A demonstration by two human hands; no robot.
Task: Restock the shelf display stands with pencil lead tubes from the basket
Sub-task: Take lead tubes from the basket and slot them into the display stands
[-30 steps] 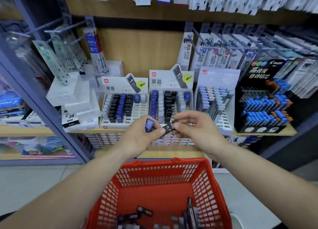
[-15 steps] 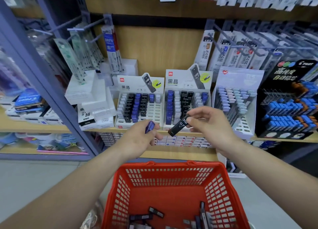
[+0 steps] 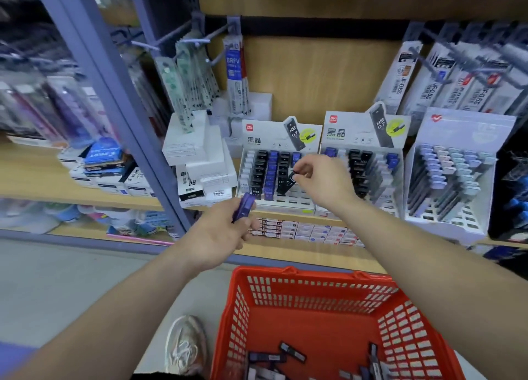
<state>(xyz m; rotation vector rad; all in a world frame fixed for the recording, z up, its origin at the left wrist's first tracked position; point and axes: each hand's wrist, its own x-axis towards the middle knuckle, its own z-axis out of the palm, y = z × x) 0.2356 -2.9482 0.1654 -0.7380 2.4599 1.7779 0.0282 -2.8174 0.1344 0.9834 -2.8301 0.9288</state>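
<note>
A person's right hand (image 3: 323,179) pinches a black tube (image 3: 288,183) by its top end, tilted in front of the left stand (image 3: 278,139) and its filled rows. The left hand (image 3: 220,234), lower and apart from the right, grips a blue tube (image 3: 243,207) below the stand's front edge. More tubes (image 3: 291,352) lie loose in the red basket (image 3: 314,288) beneath both arms.

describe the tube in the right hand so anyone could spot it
Above the red basket, find the left white display stand on the wooden shelf. In front of it the right hand pinches a slanted tube. It is black with white HB 0.7 print; the left hand holds a purple tube.
</note>
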